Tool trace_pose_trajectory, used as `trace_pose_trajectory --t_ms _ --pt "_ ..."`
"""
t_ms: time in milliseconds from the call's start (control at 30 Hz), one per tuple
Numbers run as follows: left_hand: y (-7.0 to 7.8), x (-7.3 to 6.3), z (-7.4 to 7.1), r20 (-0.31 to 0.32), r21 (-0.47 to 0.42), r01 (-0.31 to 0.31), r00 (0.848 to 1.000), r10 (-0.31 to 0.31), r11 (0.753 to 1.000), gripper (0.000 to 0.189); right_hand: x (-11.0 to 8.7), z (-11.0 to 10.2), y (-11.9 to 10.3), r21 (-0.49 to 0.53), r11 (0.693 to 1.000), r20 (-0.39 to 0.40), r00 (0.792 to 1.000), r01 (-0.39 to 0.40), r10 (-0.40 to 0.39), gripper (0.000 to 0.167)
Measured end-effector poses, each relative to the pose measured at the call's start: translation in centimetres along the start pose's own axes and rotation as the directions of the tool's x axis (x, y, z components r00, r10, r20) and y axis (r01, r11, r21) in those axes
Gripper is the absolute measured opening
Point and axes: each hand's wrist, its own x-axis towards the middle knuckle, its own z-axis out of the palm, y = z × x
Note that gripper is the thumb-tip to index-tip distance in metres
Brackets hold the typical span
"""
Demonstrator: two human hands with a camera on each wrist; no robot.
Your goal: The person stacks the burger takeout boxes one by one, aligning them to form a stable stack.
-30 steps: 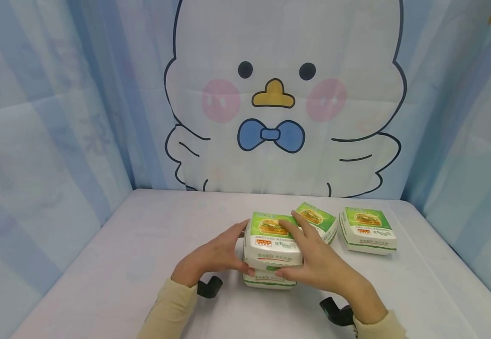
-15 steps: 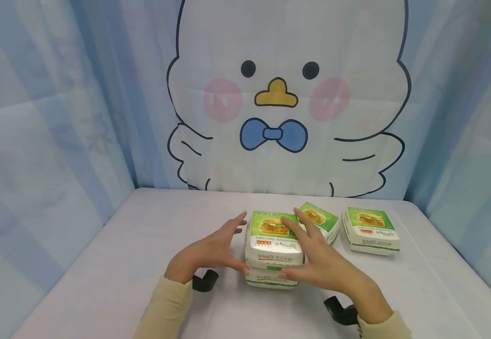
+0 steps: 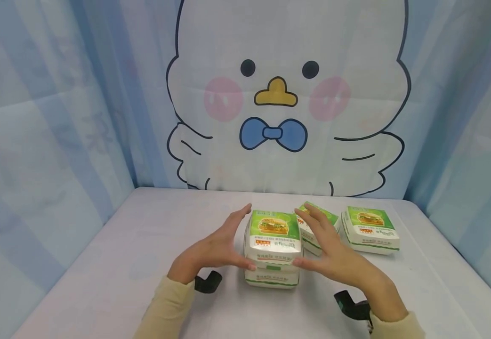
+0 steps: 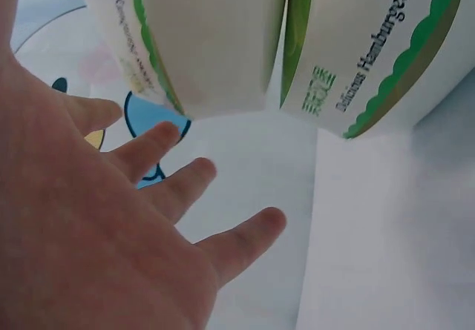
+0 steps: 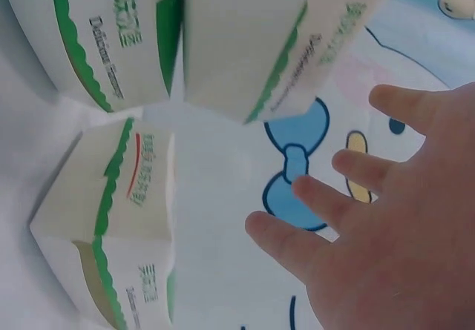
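Note:
Two white-and-green paper hamburger boxes stand stacked in the head view, the upper box [image 3: 273, 241] squarely on the lower box [image 3: 272, 278]. To the left of the stack is my left hand [image 3: 212, 247], fingers straight and spread; its thumb tip lies by the seam, and whether it touches cannot be told. My right hand [image 3: 333, 252] is at the stack's right side with extended fingers and its thumb tip close to the front right corner. Both wrist views show the fingers apart from the upper box [image 4: 215, 41] and the lower box [image 5: 111, 41].
Behind the right hand sits a turned hamburger box [image 3: 313, 238], partly hidden. Farther right, another hamburger box [image 3: 370, 230] lies flat on the white-covered table [image 3: 173, 212]. A curtain [image 3: 270, 174] with a cartoon bird hangs behind the table and along both sides.
My right hand has moved right, its fingers coming off the upper box's top. The left hand has drawn its fingers away from the stack's side. The stack stays in place.

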Motion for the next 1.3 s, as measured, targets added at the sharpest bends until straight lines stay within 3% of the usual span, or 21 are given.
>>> trace_pose_trajectory --t_ms 167,333,633,833,1033,1300 --pt "0.2 0.2 0.6 -0.026 -0.036 -0.015 1.0 0.014 0.999 0.122 -0.3 -1.2 0.7 0.019 1.0 -0.04 0.999 -0.014 0.015 0.091" --pt "0.3 0.3 1.0 -0.041 -0.038 -0.02 0.999 0.018 0.999 0.117 -0.5 -1.9 1.5 0.006 0.995 -0.063 0.993 -0.096 0.096 0.087" --pt "0.4 0.5 1.4 -0.034 -0.061 -0.015 0.999 0.013 0.998 0.116 0.0 -1.0 2.7 -0.009 0.988 -0.066 0.986 -0.156 0.155 0.083" --pt "0.6 0.6 1.4 -0.048 -0.042 -0.022 0.999 0.02 0.999 0.116 0.4 0.0 3.4 -0.025 0.988 -0.08 0.985 -0.153 0.15 0.078" --pt "0.5 0.6 1.3 -0.059 -0.019 -0.02 0.998 0.018 1.0 0.113 0.7 0.9 4.3 -0.055 0.994 -0.082 0.992 -0.1 0.095 0.067" --pt "0.6 0.6 1.3 -0.06 -0.02 -0.005 0.998 0.004 1.0 0.111 0.7 1.8 5.3 -0.155 0.986 -0.084 0.995 -0.067 0.054 0.056"
